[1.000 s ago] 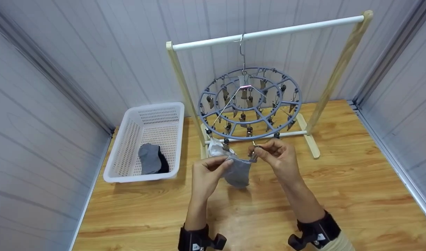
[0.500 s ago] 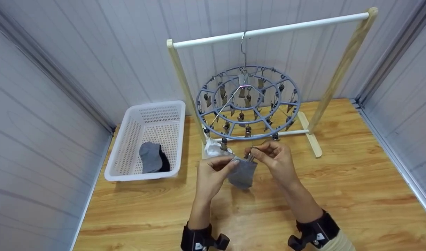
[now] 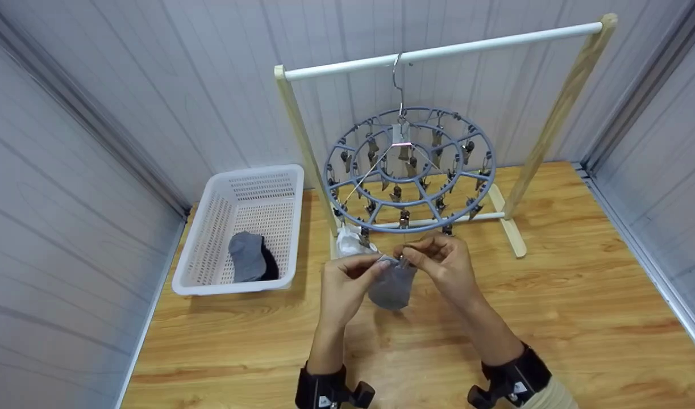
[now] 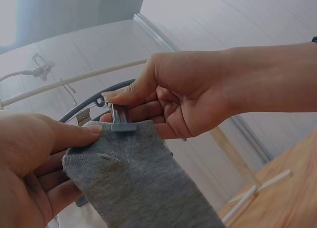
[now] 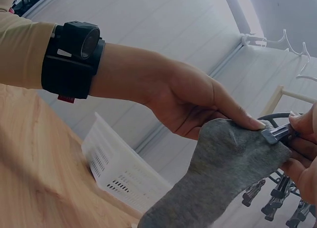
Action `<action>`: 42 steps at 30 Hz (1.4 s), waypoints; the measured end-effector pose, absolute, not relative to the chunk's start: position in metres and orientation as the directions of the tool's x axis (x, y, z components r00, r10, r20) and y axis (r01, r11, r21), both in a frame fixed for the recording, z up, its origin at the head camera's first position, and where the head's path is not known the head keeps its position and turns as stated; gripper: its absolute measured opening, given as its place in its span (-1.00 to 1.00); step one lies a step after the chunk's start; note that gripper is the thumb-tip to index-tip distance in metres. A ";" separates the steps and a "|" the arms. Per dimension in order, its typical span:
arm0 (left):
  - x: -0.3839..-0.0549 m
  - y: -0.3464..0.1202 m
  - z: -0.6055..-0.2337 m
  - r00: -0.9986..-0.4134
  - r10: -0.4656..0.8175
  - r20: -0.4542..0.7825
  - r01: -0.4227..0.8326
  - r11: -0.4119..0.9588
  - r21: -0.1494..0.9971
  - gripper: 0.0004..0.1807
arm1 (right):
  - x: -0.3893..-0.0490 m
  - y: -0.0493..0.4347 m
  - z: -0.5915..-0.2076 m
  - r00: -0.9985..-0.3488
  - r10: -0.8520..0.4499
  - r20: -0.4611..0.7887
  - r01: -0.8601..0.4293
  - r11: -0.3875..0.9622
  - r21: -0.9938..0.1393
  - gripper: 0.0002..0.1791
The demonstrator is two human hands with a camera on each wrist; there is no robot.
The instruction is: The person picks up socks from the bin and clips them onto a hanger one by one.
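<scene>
With left hand (image 3: 342, 291), pinching a grey sock (image 3: 391, 289) by its cuff; with right hand (image 3: 448, 268), pinching a clip (image 4: 120, 118) lapping that edge. Hanging between both hands, nearer the left, long axis running down from the cuff, below the round hanger (image 3: 427, 228).

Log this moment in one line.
left fingers: pinch gray sock | right fingers: pinch clip at sock's edge | basket: gray fabric, black fabric
</scene>
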State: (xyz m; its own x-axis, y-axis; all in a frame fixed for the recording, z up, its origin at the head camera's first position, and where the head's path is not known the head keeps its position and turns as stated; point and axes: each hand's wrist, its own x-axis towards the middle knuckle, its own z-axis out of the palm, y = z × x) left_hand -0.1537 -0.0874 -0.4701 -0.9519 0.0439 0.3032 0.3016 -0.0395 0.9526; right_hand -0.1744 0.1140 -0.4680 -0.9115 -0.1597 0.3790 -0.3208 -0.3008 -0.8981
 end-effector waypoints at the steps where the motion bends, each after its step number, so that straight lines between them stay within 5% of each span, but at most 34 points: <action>1: -0.154 -0.088 -0.470 -0.953 0.044 0.301 0.299 -0.046 0.953 -0.88 | -0.174 0.114 -0.468 -0.911 -0.161 0.380 -0.322 -0.297 -0.899 -0.73; 23: -0.155 -0.096 -0.473 -0.947 0.031 0.320 0.319 -0.045 0.947 -0.87 | -0.177 0.121 -0.459 -0.934 -0.238 0.268 -0.263 -0.054 -0.963 -0.66; 42: -0.155 -0.111 -0.469 -0.965 -0.029 0.261 0.261 -0.013 0.965 -0.86 | -0.182 0.173 -0.438 -0.897 -0.170 0.407 -0.417 0.028 -0.908 -0.89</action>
State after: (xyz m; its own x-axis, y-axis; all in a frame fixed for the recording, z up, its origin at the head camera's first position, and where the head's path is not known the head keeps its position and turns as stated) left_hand -0.1547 -0.1113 -0.4686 -0.9650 -0.0291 0.2605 0.2610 -0.0131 0.9653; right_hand -0.1823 0.1735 -0.4381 -0.8975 -0.1704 0.4068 -0.4171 0.0283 -0.9084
